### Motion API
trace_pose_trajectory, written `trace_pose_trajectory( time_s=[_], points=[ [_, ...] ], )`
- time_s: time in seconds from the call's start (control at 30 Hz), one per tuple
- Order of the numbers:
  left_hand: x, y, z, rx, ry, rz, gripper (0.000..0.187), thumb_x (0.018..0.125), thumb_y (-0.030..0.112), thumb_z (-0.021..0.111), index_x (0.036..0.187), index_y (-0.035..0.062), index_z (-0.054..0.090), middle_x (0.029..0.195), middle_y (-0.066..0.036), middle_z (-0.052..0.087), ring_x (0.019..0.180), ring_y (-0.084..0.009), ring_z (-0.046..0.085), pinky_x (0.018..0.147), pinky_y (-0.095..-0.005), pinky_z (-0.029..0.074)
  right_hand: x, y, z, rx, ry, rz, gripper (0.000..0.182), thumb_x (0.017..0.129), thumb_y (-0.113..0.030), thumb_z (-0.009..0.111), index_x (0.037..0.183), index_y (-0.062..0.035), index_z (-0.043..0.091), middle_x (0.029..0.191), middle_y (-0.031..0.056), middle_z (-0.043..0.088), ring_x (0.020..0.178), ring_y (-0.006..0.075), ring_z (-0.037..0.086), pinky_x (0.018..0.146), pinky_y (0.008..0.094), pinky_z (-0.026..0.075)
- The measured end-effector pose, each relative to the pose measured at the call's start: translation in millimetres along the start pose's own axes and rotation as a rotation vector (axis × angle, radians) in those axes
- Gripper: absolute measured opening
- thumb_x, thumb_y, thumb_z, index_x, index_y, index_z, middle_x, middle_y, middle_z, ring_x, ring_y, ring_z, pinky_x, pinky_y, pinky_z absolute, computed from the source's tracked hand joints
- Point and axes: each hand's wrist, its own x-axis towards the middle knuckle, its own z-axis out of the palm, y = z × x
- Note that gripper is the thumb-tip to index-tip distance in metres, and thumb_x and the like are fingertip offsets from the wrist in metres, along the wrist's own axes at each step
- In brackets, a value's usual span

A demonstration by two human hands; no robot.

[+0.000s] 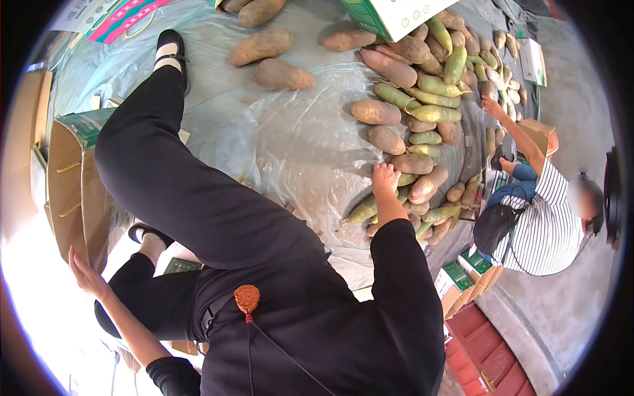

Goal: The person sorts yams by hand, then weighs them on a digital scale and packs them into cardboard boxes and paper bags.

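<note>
My right hand (386, 178) is down on a pile of roots, its fingers curled at a green radish (406, 179); I cannot tell how firmly it grips. Around it lie more green radishes (436, 113) and reddish-brown roots like large sweet potatoes (428, 183). At far left my left hand (90, 274) has its fingers stretched out, right at the lower edge of a brown paper carrier (64, 173) with cord handles and a green top. Nothing shows in that palm.
Clear plastic sheeting (284, 125) covers the floor. Brown roots (262, 46) lie near my foot. A white-green box (396, 16) overlaps the pile. Another person (541, 224) crouches at right, an arm over the pile. Green-topped boxes (456, 277) stand by a red crate (489, 350).
</note>
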Motion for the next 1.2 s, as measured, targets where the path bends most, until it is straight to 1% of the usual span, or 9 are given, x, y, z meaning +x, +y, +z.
trace_pose_trajectory(
  time_s=[0.33,0.6,0.77,0.87,0.93,1.0,1.03,1.1,1.2],
  points=[
    [-3,2,2,-0.117,0.021,0.025,0.035,0.098,0.029,0.042,0.121,0.0060,0.057,0.109,-0.009,0.060,0.101,-0.0185,0.056,0.090,-0.0299,0.042,-3,-22,-18,-0.024,0.100,-0.199,0.019,0.085,-0.016,0.051,0.101,-0.0195,0.061,0.107,-0.0006,0.057,0.105,0.0188,0.053,0.085,0.0439,0.038],
    [0,17,-1,-0.120,0.045,0.089,0.036,0.098,0.029,0.041,0.121,0.0054,0.057,0.106,-0.009,0.060,0.101,-0.0183,0.055,0.090,-0.0308,0.041,-45,-167,-122,0.135,0.335,-0.555,0.023,0.079,-0.012,0.053,0.098,-0.0192,0.063,0.102,0.0000,0.055,0.104,0.0191,0.050,0.090,0.0479,0.033],
    [-4,23,-9,-0.133,0.085,0.085,0.038,0.099,0.031,0.040,0.120,0.0058,0.057,0.107,-0.009,0.060,0.102,-0.0188,0.054,0.090,-0.0316,0.040,-63,-200,-132,0.195,0.426,-0.844,0.022,0.078,-0.013,0.055,0.098,-0.0181,0.062,0.106,0.0010,0.053,0.107,0.0204,0.049,0.094,0.0487,0.032],
    [-5,32,-9,-0.151,0.127,0.037,0.038,0.099,0.032,0.040,0.120,0.0059,0.057,0.107,-0.008,0.059,0.102,-0.0191,0.054,0.090,-0.0315,0.041,-67,-184,-123,0.423,0.464,-0.821,0.022,0.079,-0.015,0.055,0.099,-0.0161,0.062,0.106,0.0044,0.057,0.100,0.0222,0.054,0.094,0.0483,0.033],
    [-4,32,-6,-0.205,0.126,0.076,0.038,0.099,0.032,0.040,0.120,0.0058,0.058,0.106,-0.008,0.060,0.102,-0.0193,0.054,0.089,-0.0321,0.041,-67,-168,-123,0.586,0.040,-0.480,0.020,0.079,-0.017,0.055,0.096,-0.0150,0.064,0.093,0.0047,0.065,0.092,0.0248,0.059,0.086,0.0434,0.041],
    [-2,28,-7,-0.197,0.121,0.124,0.037,0.099,0.031,0.041,0.119,0.0056,0.058,0.105,-0.008,0.060,0.101,-0.0194,0.054,0.088,-0.0322,0.041,-51,-157,-100,0.916,-0.050,-0.239,0.018,0.078,-0.018,0.060,0.094,-0.0117,0.065,0.085,0.0112,0.066,0.086,0.0293,0.062,0.081,0.0392,0.046],
    [0,26,-7,-0.185,0.114,0.173,0.037,0.099,0.031,0.041,0.119,0.0055,0.058,0.104,-0.008,0.060,0.100,-0.0195,0.054,0.087,-0.0323,0.041,-42,-152,-87,0.916,-0.041,-0.243,0.018,0.078,-0.018,0.060,0.094,-0.0117,0.065,0.085,0.0112,0.066,0.086,0.0293,0.062,0.081,0.0392,0.046],
    [0,31,-10,-0.170,0.124,0.174,0.037,0.099,0.031,0.041,0.119,0.0053,0.058,0.103,-0.008,0.060,0.099,-0.0197,0.054,0.087,-0.0323,0.042,-33,-148,-68,1.117,0.215,-0.161,0.018,0.076,-0.014,0.062,0.093,-0.0095,0.065,0.087,0.0122,0.066,0.091,0.0298,0.061,0.076,0.0375,0.048],
    [-2,35,-13,-0.144,0.136,0.173,0.036,0.099,0.030,0.041,0.119,0.0050,0.058,0.102,-0.008,0.060,0.099,-0.0199,0.054,0.086,-0.0323,0.042,-15,-148,-72,1.234,0.074,-0.054,0.023,0.073,-0.009,0.062,0.096,-0.0079,0.064,0.092,0.0137,0.065,0.089,0.0310,0.062,0.079,0.0384,0.048]
  ],
)
